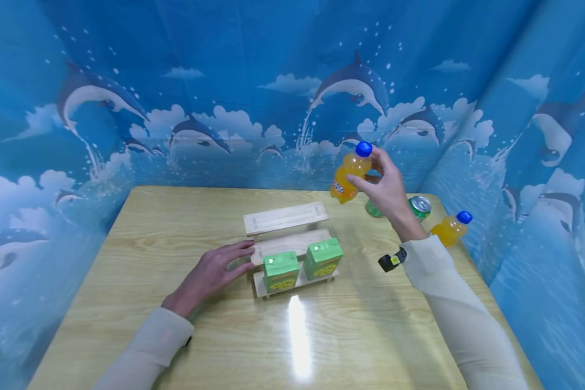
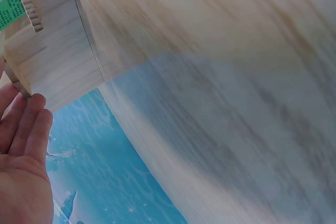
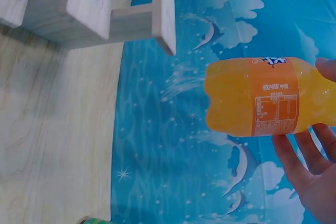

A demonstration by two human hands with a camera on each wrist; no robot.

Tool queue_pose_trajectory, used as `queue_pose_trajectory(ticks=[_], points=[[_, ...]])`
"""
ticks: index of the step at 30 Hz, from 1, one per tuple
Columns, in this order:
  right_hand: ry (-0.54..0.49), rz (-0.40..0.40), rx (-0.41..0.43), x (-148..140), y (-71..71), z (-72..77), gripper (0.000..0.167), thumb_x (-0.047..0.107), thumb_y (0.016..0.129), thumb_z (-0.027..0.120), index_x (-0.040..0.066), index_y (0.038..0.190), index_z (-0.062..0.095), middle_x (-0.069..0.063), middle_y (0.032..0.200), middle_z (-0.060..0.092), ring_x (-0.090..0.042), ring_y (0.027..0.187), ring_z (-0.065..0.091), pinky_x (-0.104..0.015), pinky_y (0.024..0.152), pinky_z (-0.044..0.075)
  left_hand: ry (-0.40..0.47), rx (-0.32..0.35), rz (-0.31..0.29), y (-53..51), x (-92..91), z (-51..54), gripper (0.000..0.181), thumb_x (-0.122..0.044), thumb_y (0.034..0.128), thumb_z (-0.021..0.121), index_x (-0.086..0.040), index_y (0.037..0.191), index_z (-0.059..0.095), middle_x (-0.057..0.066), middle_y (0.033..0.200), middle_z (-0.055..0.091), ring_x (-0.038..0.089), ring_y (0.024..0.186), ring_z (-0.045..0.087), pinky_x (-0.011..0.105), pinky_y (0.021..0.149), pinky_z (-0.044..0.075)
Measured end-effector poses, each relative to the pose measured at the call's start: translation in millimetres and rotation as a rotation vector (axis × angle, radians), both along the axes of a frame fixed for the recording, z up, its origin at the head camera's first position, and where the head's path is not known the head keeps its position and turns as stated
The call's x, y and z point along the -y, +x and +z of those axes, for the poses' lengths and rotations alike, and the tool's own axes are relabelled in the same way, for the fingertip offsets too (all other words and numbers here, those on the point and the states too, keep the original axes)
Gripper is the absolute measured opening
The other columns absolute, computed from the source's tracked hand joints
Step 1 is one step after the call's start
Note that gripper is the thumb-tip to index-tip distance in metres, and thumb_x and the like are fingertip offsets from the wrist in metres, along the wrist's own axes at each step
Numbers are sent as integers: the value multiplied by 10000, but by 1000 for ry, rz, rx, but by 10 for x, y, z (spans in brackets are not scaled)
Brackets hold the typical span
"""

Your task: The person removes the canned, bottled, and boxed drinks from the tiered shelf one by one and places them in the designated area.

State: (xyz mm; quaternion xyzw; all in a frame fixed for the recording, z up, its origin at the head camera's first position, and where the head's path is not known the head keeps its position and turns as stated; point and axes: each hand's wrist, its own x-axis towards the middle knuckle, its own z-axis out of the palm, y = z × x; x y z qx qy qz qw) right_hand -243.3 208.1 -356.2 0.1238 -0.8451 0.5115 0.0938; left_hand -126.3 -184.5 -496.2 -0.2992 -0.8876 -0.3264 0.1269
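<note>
My right hand point(image 1: 387, 184) holds a small bottle of orange soda point(image 1: 347, 176) with a blue cap, raised above the back of the table and tilted. In the right wrist view the thumb and fingers grip the soda bottle point(image 3: 252, 98) near its neck end. A pale wooden tiered rack point(image 1: 287, 218) stands mid-table, its upper step bare. On its lowest step sit two green juice cartons, one left point(image 1: 281, 271) and one right point(image 1: 324, 258). The left hand point(image 1: 219, 268) touches the rack's left end with fingers extended; in the left wrist view its fingertips point(image 2: 37, 100) meet the wood's edge.
Right of the rack, behind my right forearm, stand a green can point(image 1: 420, 207) and another green item point(image 1: 374, 208), partly hidden. A second orange soda bottle point(image 1: 449, 229) is near the table's right edge. A blue dolphin curtain point(image 1: 253, 81) hangs around the wooden table point(image 1: 175, 216).
</note>
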Motion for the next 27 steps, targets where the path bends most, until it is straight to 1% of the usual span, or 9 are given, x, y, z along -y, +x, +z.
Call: queue_pose_trajectory(ticks=[5,13,21,27], points=[[-17,-19,39,-51,-53,-63,655,280,1023,795,186,1591,482,-98,1518,593,-269,1400,582,-525,1205,533,3,2,3,3,0,-1,460,-169,933,874,-45,1358,750,134,1481,701,348,1281,733,502,1044,636],[-11,-54,90,-114,-109,-128,684,327,1024,795,186,1604,461,-115,1541,569,-307,1426,549,-553,1243,493,9,-9,0,7,-5,6,456,-153,926,878,-37,1349,754,141,1467,709,351,1269,739,503,1034,640],[-16,-79,116,-155,-172,-214,723,295,1028,790,136,1630,421,-157,1591,537,-354,1470,527,-582,1258,475,12,-27,-4,-4,-6,-12,458,-141,917,884,-33,1343,755,150,1456,714,353,1255,745,492,1023,646],[-4,-104,119,-190,-240,-322,728,263,1031,786,125,1638,407,-160,1620,515,-360,1494,507,-582,1258,478,9,-14,1,8,-7,-7,464,-143,919,881,-40,1352,751,144,1465,709,355,1263,741,500,1028,641]])
